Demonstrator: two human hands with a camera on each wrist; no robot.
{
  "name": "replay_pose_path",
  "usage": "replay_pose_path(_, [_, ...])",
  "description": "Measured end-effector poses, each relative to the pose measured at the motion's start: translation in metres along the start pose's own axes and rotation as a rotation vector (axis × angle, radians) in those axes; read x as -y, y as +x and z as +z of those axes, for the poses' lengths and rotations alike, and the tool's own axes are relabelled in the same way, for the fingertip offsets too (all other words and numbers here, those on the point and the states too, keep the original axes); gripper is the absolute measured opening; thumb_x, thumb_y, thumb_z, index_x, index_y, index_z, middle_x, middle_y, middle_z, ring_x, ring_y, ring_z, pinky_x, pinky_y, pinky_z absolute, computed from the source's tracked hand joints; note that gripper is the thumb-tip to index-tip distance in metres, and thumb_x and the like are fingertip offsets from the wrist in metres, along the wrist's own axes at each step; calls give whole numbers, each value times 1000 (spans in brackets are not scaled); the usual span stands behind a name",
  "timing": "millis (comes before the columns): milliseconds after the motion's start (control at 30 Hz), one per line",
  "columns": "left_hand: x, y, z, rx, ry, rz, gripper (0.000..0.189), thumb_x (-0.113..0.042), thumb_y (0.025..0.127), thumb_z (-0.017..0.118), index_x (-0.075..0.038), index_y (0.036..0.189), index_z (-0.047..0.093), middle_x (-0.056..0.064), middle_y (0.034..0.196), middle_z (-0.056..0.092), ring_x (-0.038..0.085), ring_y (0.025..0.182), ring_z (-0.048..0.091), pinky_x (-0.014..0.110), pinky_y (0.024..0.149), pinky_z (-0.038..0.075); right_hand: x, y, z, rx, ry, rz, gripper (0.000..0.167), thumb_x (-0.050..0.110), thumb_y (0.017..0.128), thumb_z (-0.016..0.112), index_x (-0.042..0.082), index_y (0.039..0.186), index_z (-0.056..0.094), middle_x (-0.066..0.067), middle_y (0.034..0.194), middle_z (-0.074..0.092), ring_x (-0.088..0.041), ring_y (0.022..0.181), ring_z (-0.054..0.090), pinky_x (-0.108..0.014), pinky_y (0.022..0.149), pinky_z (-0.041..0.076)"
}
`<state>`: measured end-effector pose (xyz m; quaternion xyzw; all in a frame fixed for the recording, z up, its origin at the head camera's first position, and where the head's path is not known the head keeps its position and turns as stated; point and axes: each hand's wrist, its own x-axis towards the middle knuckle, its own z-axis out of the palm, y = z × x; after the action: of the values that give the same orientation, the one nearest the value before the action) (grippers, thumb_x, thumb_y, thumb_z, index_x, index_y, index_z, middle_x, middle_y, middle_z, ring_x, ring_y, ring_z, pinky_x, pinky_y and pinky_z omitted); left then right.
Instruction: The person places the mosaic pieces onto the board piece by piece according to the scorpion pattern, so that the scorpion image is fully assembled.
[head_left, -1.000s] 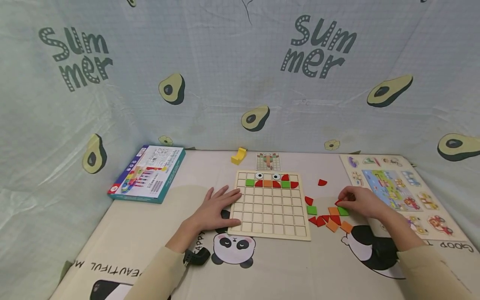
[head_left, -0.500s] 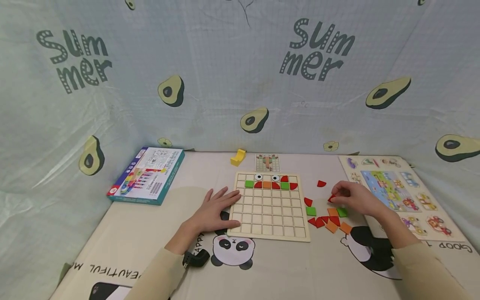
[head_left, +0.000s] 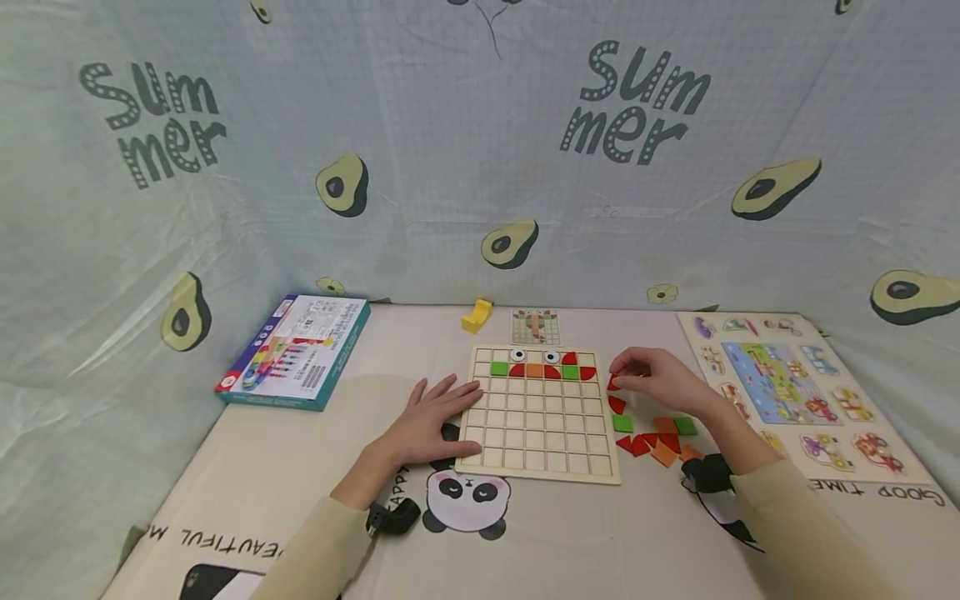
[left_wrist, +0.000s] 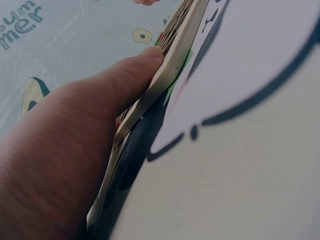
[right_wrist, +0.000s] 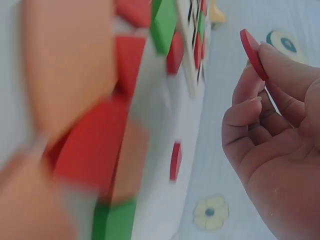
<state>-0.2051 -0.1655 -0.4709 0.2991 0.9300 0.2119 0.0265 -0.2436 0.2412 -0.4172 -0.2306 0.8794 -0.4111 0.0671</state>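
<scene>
My left hand (head_left: 435, 423) rests with spread, straight fingers on the left edge of a wooden grid board (head_left: 536, 425). In the left wrist view its thumb lies along the edge of the board (left_wrist: 170, 67). My right hand (head_left: 660, 382) pinches a red quarter-round tile (right_wrist: 253, 55) between thumb and fingertips, just off the board's upper right side. The top two rows of the board hold two eye tiles, green squares, an orange square (head_left: 534, 370) and red rounded tiles. Loose red, green and orange tiles (head_left: 663, 453) lie right of the board, near my right forearm.
A small pattern card (head_left: 536, 327) lies behind the board, with a yellow block (head_left: 477, 316) left of it. A teal-edged box (head_left: 296, 352) stands at the far left. A picture puzzle board (head_left: 787, 383) lies at the right, partly behind my right forearm.
My right hand has lifted away from the loose tiles and moved left to the board's right side, carrying the red quarter-round tile. My left hand has stayed on the board.
</scene>
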Motion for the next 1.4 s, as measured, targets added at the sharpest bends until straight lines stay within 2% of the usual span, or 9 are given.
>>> replay_pose_path(400, [2, 4, 3, -9, 5, 7, 88, -68, 86, 64, -22, 157, 40, -5, 162, 33, 27, 153, 12, 60, 118, -2, 20, 43, 20, 38, 31, 11, 15, 10, 99, 65, -1, 109, 68, -7, 101, 67, -27, 89, 63, -32, 83, 53])
replay_pose_path(633, [3, 5, 2, -14, 17, 19, 87, -66, 86, 65, -22, 157, 41, -5, 162, 33, 27, 153, 14, 60, 118, 0, 29, 57, 25, 80, 52, 4, 18, 8, 100, 62, -2, 113, 68, -11, 108, 67, -28, 91, 61, -40, 83, 54])
replay_pose_path(767, [3, 5, 1, -10, 16, 28, 87, -65, 86, 65, -21, 157, 41, -5, 162, 33, 27, 153, 14, 61, 117, 0, 32, 63, 29, 93, 74, -6, 21, 7, 98, 63, -4, 116, 67, -12, 110, 67, -26, 93, 59, -39, 86, 50])
replay_pose_path(1000, [4, 3, 2, -6, 23, 18, 88, -67, 86, 64, -22, 157, 40, -6, 163, 32, 27, 153, 13, 60, 118, 0, 35, 77, 38, 78, 97, -2, 24, 9, 94, 71, -3, 114, 67, -8, 102, 67, -24, 92, 59, -36, 86, 51])
replay_pose_path(1167, [5, 2, 2, -4, 22, 27, 87, -65, 87, 65, -21, 157, 40, -4, 162, 33, 28, 153, 14, 62, 117, 0, 38, 86, 43, 71, 74, -16, 18, 7, 94, 71, -1, 110, 69, -7, 100, 68, -24, 89, 61, -36, 84, 52])
replay_pose_path(1400, [4, 1, 1, 4, 20, 19, 86, -65, 88, 64, -21, 157, 40, -5, 163, 32, 28, 153, 14, 62, 117, 0, 42, 102, 49, 69, 63, -26, 18, 8, 97, 67, 0, 113, 71, -7, 102, 67, -25, 91, 63, -40, 83, 53])
